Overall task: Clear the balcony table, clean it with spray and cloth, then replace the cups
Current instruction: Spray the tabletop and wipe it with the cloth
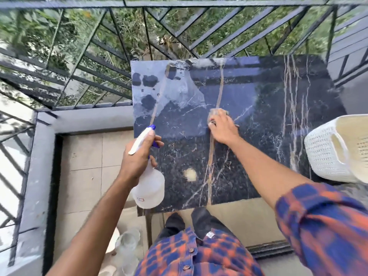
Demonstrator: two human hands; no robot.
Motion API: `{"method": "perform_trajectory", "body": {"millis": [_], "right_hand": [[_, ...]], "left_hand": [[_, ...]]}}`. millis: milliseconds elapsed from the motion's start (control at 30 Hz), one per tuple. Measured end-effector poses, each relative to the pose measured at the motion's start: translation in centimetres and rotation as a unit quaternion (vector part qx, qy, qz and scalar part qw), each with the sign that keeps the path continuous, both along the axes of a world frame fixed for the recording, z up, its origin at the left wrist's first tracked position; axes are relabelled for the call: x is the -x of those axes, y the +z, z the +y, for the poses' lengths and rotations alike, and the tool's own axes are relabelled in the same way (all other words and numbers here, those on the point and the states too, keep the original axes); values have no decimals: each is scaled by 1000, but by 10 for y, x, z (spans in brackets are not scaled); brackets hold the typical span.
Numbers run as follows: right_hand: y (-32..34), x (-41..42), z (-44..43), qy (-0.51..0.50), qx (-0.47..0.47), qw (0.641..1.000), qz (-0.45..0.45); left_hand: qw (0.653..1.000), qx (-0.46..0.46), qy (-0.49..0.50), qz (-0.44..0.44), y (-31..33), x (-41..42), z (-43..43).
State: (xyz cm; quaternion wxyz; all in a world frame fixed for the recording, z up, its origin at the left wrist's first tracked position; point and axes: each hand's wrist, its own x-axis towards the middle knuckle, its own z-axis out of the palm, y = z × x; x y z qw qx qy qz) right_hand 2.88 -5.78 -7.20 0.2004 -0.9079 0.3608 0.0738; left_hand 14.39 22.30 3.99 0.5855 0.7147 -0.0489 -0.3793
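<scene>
Left hand (139,156): wrapped round the neck of the spray bottle (150,188), forefinger near the blue trigger. It is held over the near-left edge of the surface (268,120) with the nozzle pointing at the slab, judged ready for another burst.
Right hand (224,129): fingers bent over the wadded cloth (218,112), pressing it flat against the slab near mid-surface. That is a wiping grip, with the arm reaching across from the right.
Surface: dark veined stone. A pale wet film (179,92) covers the far-left corner, just beyond the cloth.
Step in hand: the wiping stage, judged partly done, since the film is not yet wiped off.
Spray bottle contents: the body is translucent white and the liquid level cannot be told.
Cups (127,242): clear glassware stands on the floor tiles beside the near-left corner of the surface, out of reach of spray. It is blurred, so the count is uncertain and any contents cannot be told.
Basket (318,156): white and perforated, at the right edge of the surface. Only the cream inner wall shows, and what it holds is cut off by the frame.
</scene>
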Motion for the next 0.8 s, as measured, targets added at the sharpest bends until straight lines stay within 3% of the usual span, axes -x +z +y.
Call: {"method": "perform_trajectory", "body": {"millis": [100, 267, 433, 567, 667, 800], "right_hand": [[0, 5, 70, 75, -39, 996, -15], [-11, 123, 147, 93, -28, 995, -33], [-9, 159, 41, -157, 8, 987, 38], [-16, 97, -10, -235, -22, 971, 32], [-18, 37, 48, -164, -53, 985, 21], [-15, 30, 142, 109, -71, 991, -20]], "left_hand": [[1000, 0, -19, -8, 1, 0, -6], [999, 1, -47, -12, -4, 0, -16], [998, 2, -62, -10, -6, 1, -21], [998, 23, -59, -10, -5, 2, -22], [999, 30, -41, -7, -2, 3, -24], [999, 29, 20, 7, -2, 1, -27]]}}
